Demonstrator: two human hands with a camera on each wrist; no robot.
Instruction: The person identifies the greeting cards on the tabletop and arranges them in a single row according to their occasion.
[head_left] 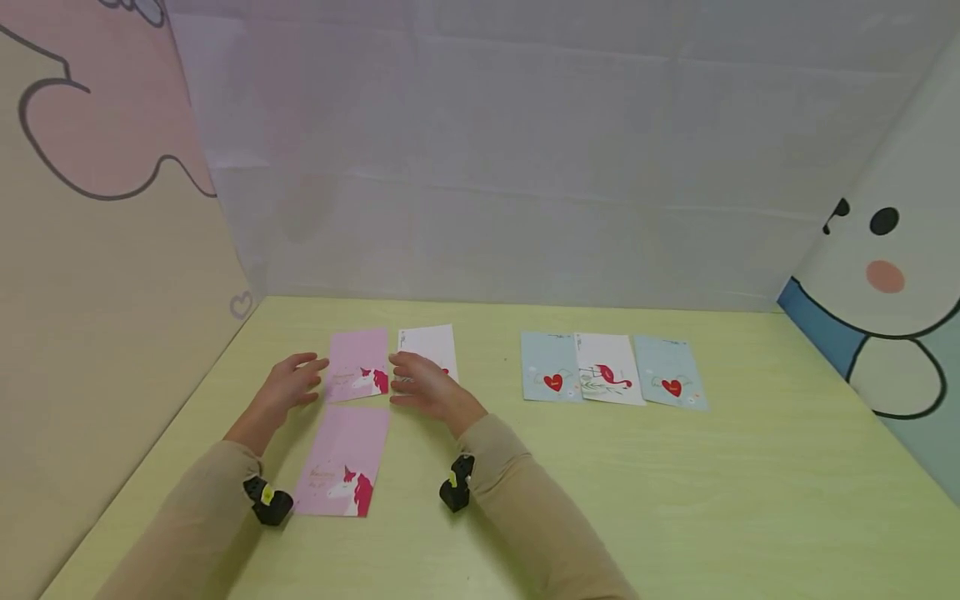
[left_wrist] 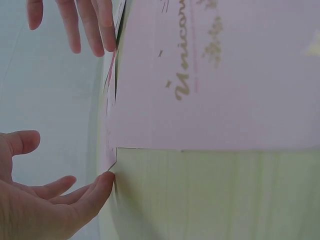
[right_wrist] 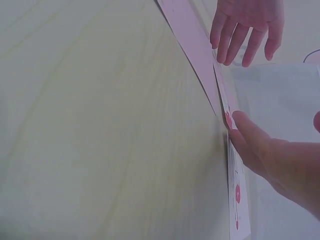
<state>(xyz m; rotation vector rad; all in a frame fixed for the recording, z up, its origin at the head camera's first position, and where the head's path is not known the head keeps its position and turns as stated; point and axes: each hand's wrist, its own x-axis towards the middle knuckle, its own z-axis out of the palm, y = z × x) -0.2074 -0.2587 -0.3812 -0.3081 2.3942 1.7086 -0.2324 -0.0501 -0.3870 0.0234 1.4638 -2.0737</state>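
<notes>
My left hand (head_left: 283,388) is by the left edge of the far pink unicorn card (head_left: 352,358), fingers loosely bent and gripping nothing. On that card's other side, my right hand (head_left: 429,388) reaches across the lower part of a white card (head_left: 431,338), hiding much of its print. Its fingertips end near the pink card's right edge. In the left wrist view, a left fingertip (left_wrist: 107,180) lies at the card's corner; contact is hard to judge. Closer to me, a second pink unicorn card (head_left: 337,446) lies flat between my forearms.
Right of my hands, a light blue heart card (head_left: 546,354), a white flamingo card (head_left: 609,350) and another light blue heart card (head_left: 667,362) lie in a row, edges meeting or slightly overlapping. The pale wooden table (head_left: 750,467) ends at a white back sheet (head_left: 510,183). Printed panels flank both sides.
</notes>
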